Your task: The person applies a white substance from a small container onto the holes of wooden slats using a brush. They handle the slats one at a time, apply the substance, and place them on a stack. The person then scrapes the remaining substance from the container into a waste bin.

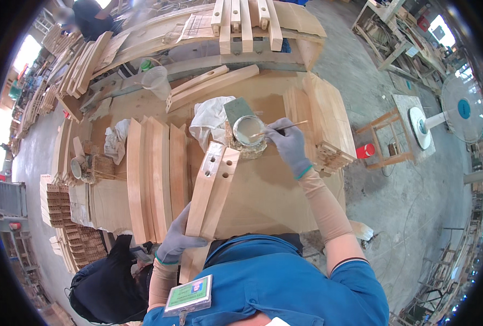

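Observation:
My left hand (176,242), in a grey glove, grips the near end of two wooden bars (211,193) lying side by side. Round holes show at their far ends, and a wet, whitish film lies on the left one. A thin wooden stick (295,125) is pinched in my right hand (291,146), also gloved. Its tip reaches into a round pot (248,128) of pale, glue-like paste; whether that tip has bristles is too small to tell. The pot sits on a crusted block, just beyond the bars, beside a grey-green slab (240,109).
Upright wooden bars (153,176) stand left of my work, and a wood stack (328,117) rises at the right. A white cloth (207,120) lies by the pot. Farther off are a clear bucket (156,81), a fan (461,108) and a person (92,19). Someone in black (108,285) is close at lower left.

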`<state>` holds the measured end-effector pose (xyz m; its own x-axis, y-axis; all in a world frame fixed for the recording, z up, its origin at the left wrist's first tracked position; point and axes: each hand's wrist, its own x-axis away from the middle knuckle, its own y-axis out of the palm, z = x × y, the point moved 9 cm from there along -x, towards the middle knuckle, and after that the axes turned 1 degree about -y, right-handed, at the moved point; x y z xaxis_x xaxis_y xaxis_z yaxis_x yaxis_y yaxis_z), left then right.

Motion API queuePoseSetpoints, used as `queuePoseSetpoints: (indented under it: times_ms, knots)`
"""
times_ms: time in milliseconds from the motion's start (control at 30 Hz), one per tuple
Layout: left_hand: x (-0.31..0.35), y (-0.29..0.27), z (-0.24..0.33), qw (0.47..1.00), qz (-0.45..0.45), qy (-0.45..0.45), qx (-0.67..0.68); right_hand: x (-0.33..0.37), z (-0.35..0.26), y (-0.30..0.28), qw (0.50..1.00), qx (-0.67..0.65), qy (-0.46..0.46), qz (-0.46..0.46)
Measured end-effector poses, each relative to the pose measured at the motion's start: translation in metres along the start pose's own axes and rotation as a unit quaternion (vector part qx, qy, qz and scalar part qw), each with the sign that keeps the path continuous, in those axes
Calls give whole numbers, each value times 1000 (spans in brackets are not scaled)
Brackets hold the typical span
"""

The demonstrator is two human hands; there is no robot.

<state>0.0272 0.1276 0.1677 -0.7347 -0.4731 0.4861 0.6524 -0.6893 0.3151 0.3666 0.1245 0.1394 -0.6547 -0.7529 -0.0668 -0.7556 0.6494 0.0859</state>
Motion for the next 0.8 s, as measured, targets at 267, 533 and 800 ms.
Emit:
queuePoseSetpoints:
  times_ms: [267, 533, 800]
  knots:
    - [3, -24, -6, 998, 68, 3, 7, -11, 3, 5, 991, 132, -36, -2]
    - [-8, -24, 0, 996, 85, 13, 6, 3, 39, 2, 982, -180, 43, 47]
    - [-12, -30, 1, 996, 85, 12, -17, 19, 65, -14, 884, -428, 163, 95]
